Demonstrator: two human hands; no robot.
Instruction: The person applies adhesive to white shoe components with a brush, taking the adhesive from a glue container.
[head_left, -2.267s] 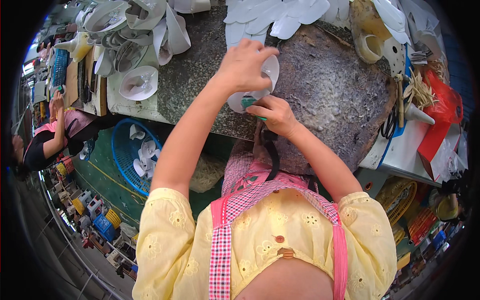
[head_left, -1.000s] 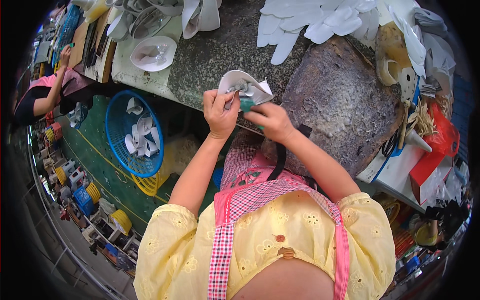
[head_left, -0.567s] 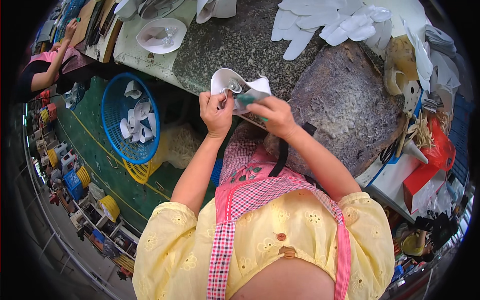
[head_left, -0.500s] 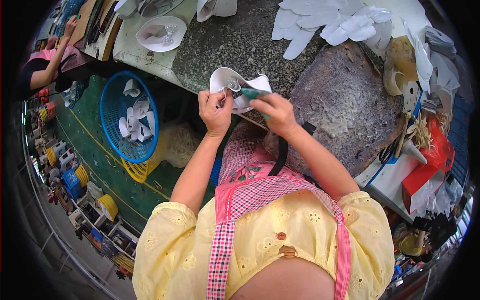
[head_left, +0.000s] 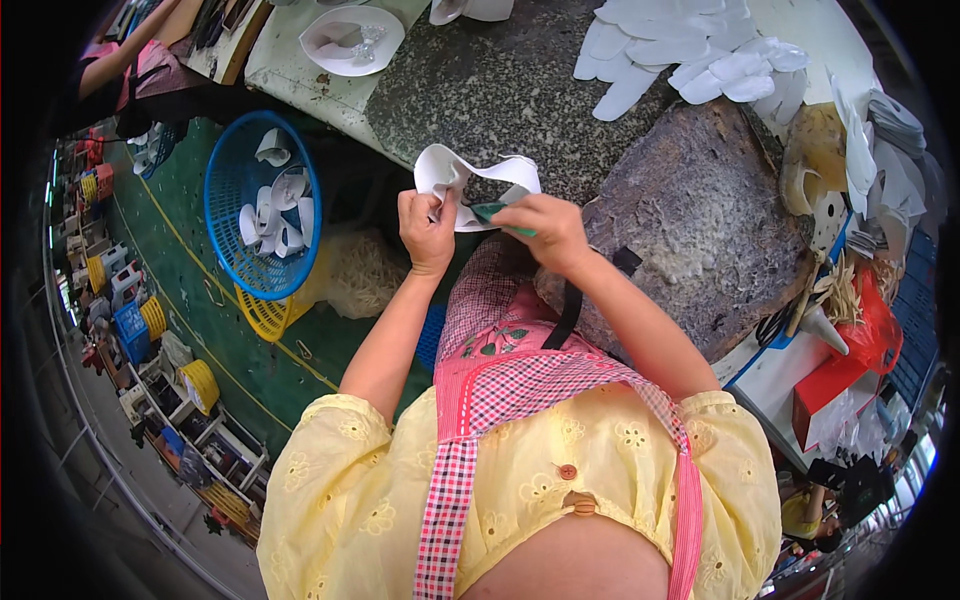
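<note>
1. My left hand [head_left: 428, 228] is closed on one end of a curved white cut piece [head_left: 470, 178], pinching its edge between thumb and fingers, just above my lap and in front of the table [head_left: 500, 90] edge.
2. My right hand [head_left: 548, 228] is closed too, gripping a small green-handled tool [head_left: 492, 211] whose tip lies against the same piece.
3. The piece looks thin and floppy (it bows into a loop between my hands), so I judge it light, soft and easy to crease; the best hold is at its ends, near the edge, keeping it taut.
4. To my left on the floor stands a blue basket [head_left: 225, 215] with more white pieces lying in it.
5. Beyond my hands lies a dark worn pad [head_left: 700, 230] on the table.
6. Farther off, a heap of flat white cutouts [head_left: 680, 50] rests on the table top, and a white bowl-like dish [head_left: 352, 40] sits well apart to the left.
</note>
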